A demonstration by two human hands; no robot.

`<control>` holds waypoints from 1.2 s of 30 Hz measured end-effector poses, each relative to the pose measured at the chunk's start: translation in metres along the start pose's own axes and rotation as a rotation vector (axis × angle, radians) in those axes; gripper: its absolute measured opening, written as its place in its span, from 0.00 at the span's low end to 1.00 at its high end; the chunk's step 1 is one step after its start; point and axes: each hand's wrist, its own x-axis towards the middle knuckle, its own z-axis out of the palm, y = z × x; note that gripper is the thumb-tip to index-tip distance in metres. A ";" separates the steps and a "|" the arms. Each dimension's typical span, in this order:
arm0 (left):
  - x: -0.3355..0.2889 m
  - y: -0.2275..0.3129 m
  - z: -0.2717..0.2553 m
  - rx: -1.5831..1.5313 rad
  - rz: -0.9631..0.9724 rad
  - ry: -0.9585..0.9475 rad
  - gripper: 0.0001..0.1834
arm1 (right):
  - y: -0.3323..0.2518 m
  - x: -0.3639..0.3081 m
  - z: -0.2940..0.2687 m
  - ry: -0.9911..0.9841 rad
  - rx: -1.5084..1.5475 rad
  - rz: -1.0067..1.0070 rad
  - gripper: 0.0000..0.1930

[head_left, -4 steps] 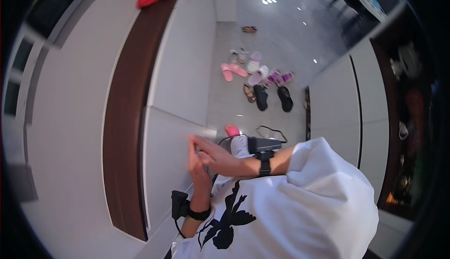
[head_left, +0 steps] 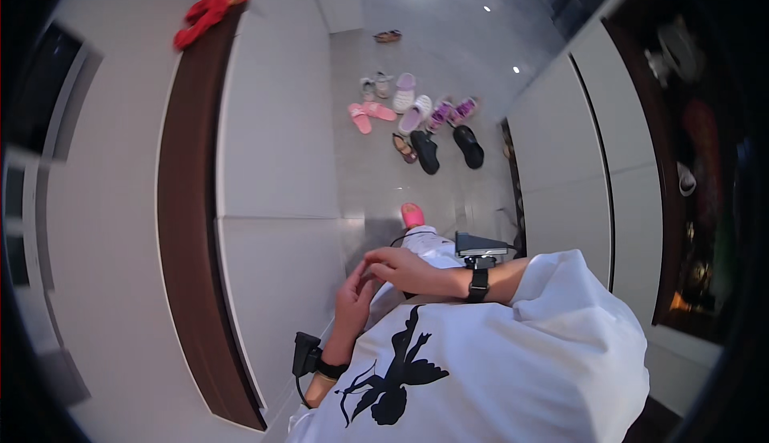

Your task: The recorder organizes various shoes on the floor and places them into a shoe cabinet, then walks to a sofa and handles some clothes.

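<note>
In front of my shirt, my two hands come together with nothing visible between them. My left hand (head_left: 351,303) points upward, its fingers stretched out and slightly apart. Across from the right reaches my right hand (head_left: 408,272), its fingers loosely extended and touching the left fingertips. Each wrist wears a black strapped device: one on the left wrist (head_left: 308,354), another on the right wrist (head_left: 479,247). Below and beyond the hands, my foot wears a pink shoe (head_left: 412,215).
Along my left runs a white cabinet (head_left: 276,122) with a dark brown top (head_left: 186,203); a red cloth-like item (head_left: 210,17) lies on it. Several shoes, including black clogs (head_left: 424,153) and pink slippers (head_left: 362,118), lie ahead on the grey floor. White cabinet doors (head_left: 565,171) stand right.
My hands have shifted right in the picture, away from the left cabinet, with their fingers more relaxed. The whole view has shifted, so the shoes and cabinet top sit further left.
</note>
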 end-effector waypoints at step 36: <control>0.304 0.097 0.702 1.063 1.584 -1.141 0.25 | 0.216 -0.229 -0.509 1.593 -0.736 1.264 0.31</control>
